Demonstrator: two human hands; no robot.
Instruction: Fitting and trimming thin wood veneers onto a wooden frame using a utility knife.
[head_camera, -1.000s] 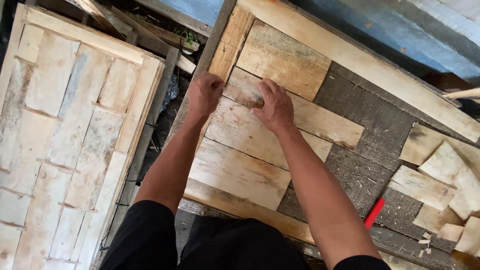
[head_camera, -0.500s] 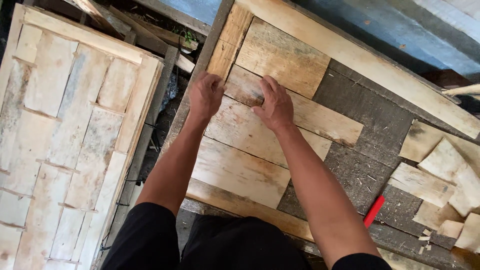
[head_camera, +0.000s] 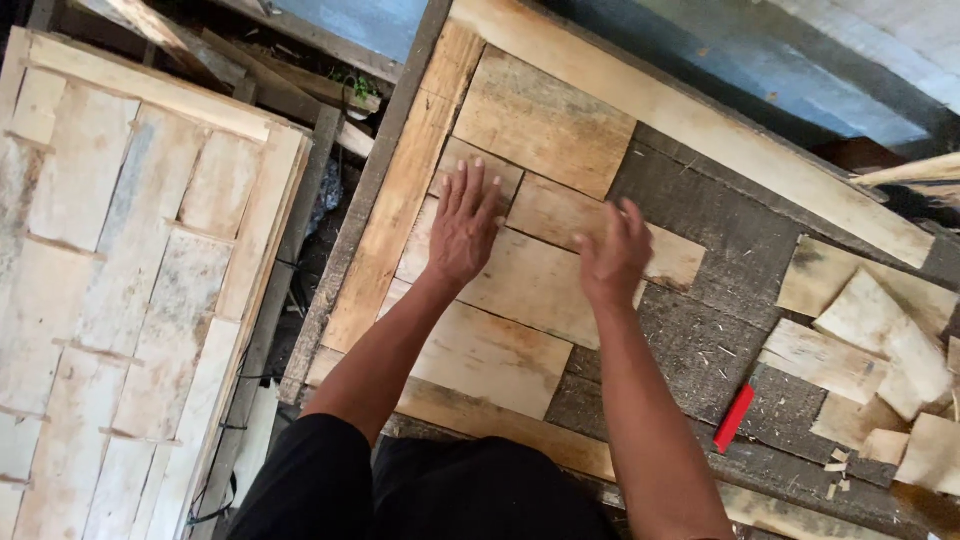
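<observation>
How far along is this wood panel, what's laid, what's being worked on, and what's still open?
Done: a patch of planks fills the frame's left part. In hand: the left hand lies flat on a small board; the right hand hovers over the next. Left: the dark base shows bare, with loose offcuts piled nearby.

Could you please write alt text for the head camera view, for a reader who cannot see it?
Seen from above, a person's left hand lies flat, fingers spread, on pale wooden pieces fitted inside a wooden frame on a dark board, while the right hand is over the neighbouring piece. A red marker and loose offcuts lie to the right.
</observation>
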